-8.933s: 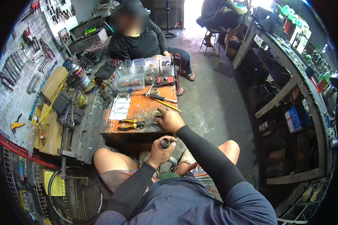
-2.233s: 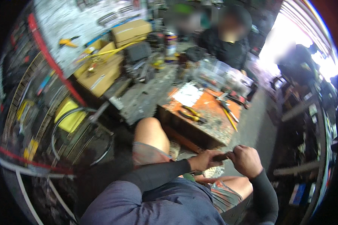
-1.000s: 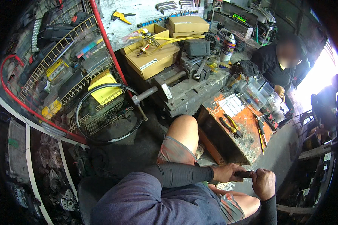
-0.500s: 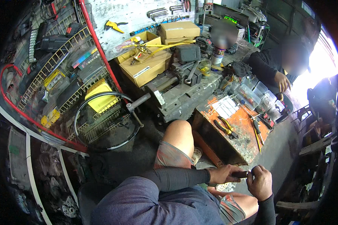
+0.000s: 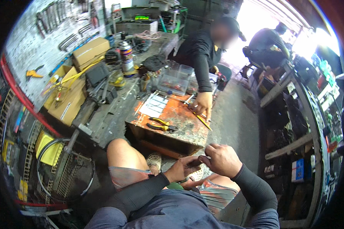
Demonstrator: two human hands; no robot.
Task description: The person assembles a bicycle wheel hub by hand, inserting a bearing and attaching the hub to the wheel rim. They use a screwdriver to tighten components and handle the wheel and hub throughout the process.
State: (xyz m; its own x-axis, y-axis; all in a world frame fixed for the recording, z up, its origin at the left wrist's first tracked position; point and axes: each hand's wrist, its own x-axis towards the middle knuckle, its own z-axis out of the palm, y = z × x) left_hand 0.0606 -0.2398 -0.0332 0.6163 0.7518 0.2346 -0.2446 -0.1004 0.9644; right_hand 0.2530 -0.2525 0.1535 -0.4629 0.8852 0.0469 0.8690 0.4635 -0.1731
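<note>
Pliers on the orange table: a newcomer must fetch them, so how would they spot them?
Find the orange table mid-picture. Near its front edge, by the white paper, lie the pliers. Curved yellow-and-black handles distinguish them from the straight yellow stick.

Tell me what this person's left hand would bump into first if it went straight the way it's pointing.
Most likely the person's own right hand, just beyond the dark part held in the left hand. Whether the right fingers already touch that part is hard to tell.

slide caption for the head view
Left hand holding a dark piece, right hand by its end; co-worker's hand over the orange worktop.
</note>
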